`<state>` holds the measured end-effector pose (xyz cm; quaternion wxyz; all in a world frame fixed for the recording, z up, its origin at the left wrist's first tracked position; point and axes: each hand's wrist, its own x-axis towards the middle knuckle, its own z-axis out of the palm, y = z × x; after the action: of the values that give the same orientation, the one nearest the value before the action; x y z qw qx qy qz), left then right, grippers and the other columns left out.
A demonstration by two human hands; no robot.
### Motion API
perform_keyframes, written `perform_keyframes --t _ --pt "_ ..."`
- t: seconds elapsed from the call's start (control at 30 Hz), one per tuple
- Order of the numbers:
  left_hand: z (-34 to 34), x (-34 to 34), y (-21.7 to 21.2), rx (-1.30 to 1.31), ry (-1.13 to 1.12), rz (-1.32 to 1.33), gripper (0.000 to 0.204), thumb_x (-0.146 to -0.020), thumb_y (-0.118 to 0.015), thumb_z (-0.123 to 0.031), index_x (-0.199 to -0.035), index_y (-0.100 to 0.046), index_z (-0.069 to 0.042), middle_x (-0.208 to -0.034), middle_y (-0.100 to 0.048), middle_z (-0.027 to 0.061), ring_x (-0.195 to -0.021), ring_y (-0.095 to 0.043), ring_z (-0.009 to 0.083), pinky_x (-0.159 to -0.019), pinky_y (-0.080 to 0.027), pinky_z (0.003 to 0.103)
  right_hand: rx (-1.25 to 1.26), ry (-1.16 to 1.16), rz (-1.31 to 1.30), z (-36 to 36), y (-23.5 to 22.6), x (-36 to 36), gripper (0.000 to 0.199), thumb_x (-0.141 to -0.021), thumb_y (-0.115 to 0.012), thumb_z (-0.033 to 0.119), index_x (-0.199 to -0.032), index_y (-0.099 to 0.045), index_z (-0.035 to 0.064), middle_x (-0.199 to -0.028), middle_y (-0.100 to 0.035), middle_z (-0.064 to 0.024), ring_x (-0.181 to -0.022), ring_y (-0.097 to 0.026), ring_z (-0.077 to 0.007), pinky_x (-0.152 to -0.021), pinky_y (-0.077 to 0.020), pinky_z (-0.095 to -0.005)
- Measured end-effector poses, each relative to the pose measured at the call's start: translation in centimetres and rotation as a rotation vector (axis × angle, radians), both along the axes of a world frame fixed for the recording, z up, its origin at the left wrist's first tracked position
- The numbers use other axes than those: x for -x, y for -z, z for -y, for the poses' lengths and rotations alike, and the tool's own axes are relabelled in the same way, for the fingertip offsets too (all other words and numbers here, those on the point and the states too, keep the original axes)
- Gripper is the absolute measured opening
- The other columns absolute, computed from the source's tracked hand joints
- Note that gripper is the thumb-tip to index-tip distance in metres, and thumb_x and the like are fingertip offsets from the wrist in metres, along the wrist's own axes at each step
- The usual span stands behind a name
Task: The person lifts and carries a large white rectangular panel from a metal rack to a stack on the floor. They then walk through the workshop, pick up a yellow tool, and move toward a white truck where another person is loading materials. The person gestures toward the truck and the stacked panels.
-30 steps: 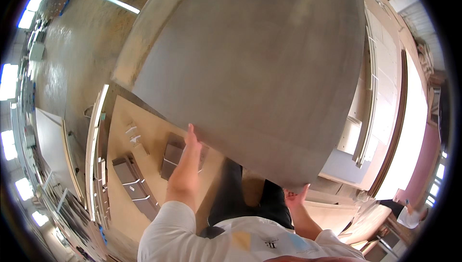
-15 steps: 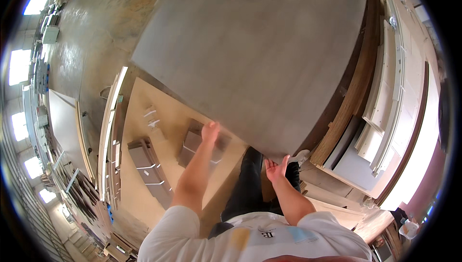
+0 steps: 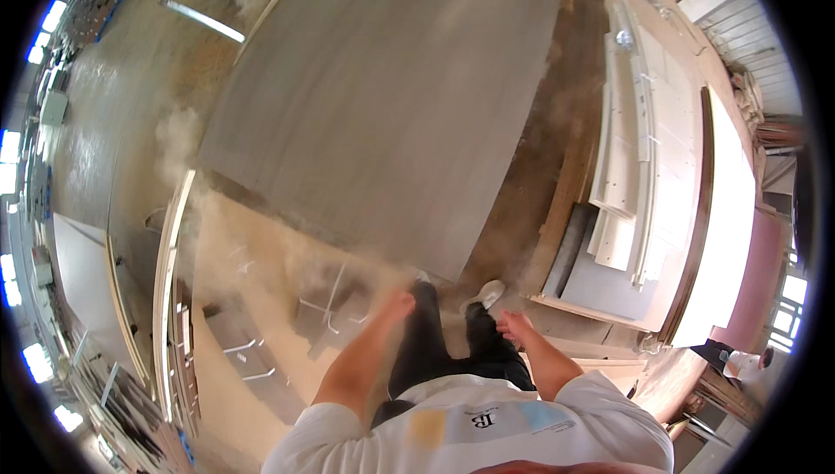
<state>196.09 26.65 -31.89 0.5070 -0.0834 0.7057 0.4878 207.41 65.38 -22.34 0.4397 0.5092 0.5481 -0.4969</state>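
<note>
A large grey-brown board (image 3: 391,117) lies flat in front of me, its near edge just beyond my feet. Pale dust billows along its left and near edges. My left hand (image 3: 400,304), smeared by motion, is apart from the board, above my leg; its fingers cannot be made out. Close to my right thigh, my right hand (image 3: 517,327) holds nothing, with its fingers loosely bent. A tan board (image 3: 252,252) on the left carries strapped bundles of brown panels (image 3: 252,348), partly veiled by dust.
White panels (image 3: 670,170) and long strips are stacked at the right, beside a dark brown board edge. Upright pale strips (image 3: 170,291) stand at the left. A metal bar (image 3: 204,22) lies on the far-left floor. Another person (image 3: 746,364) is at the far right.
Both hands have come away from the large board's near edge, which they were at before. The board now lies flat and farther off, and dust has risen around it.
</note>
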Motion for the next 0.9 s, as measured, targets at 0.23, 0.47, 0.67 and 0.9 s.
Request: perform_keyframes --t 0.23,0.47,0.67,0.9 --pt "1.9 -0.4 -8.6 0.171 0.022 -0.259 0.024 -0.091 -0.064 -0.026 -0.099 -0.07 -0.004 -0.076 -0.071 0.0042 -0.068 -0.067 0.0128 -0.064 -0.052 0.029 -0.089 0.061 -0.046 -6.2 -4.8 -6.1 0.05 -0.099 -0.054 0.046 -0.127 -0.055 0.0049 -0.123 -0.067 -0.0144 -0.108 -0.068 -0.0266 -0.077 -0.0571 -0.0412" --pt "4.6 -4.0 -7.8 0.313 0.069 -0.357 0.024 -0.092 -0.065 -0.028 -0.099 -0.071 -0.005 -0.079 -0.072 0.0042 -0.072 -0.069 0.0132 -0.062 -0.053 0.028 -0.094 0.008 -0.165 -10.4 -7.2 -9.3 0.039 -0.096 -0.054 0.047 -0.104 -0.066 0.0108 -0.097 -0.072 -0.0012 -0.084 -0.069 -0.0171 -0.062 -0.0539 -0.0344" --pt "-1.3 -7.4 -9.9 0.177 0.137 -0.41 0.023 -0.086 -0.061 -0.029 -0.092 -0.072 -0.01 -0.094 -0.07 0.0145 -0.085 -0.067 0.0329 -0.076 -0.052 0.045 -0.023 0.121 -0.288 -15.7 -5.1 -13.7 0.039 -0.095 -0.054 0.044 -0.115 -0.065 0.0117 -0.11 -0.072 -0.0032 -0.099 -0.069 -0.0182 -0.074 -0.0557 -0.0387" --pt "-13.0 -9.7 -21.2 0.198 0.417 -0.528 0.029 -0.09 -0.059 -0.032 -0.104 -0.068 -0.008 -0.1 -0.069 0.0146 -0.095 -0.066 0.03 -0.085 -0.051 0.042 -0.202 0.29 -0.363 -19.4 -6.7 -19.6 0.034 -0.096 -0.057 0.041 -0.108 -0.067 0.0103 -0.098 -0.073 -0.0043 -0.083 -0.07 -0.0191 -0.068 -0.0553 -0.0374"
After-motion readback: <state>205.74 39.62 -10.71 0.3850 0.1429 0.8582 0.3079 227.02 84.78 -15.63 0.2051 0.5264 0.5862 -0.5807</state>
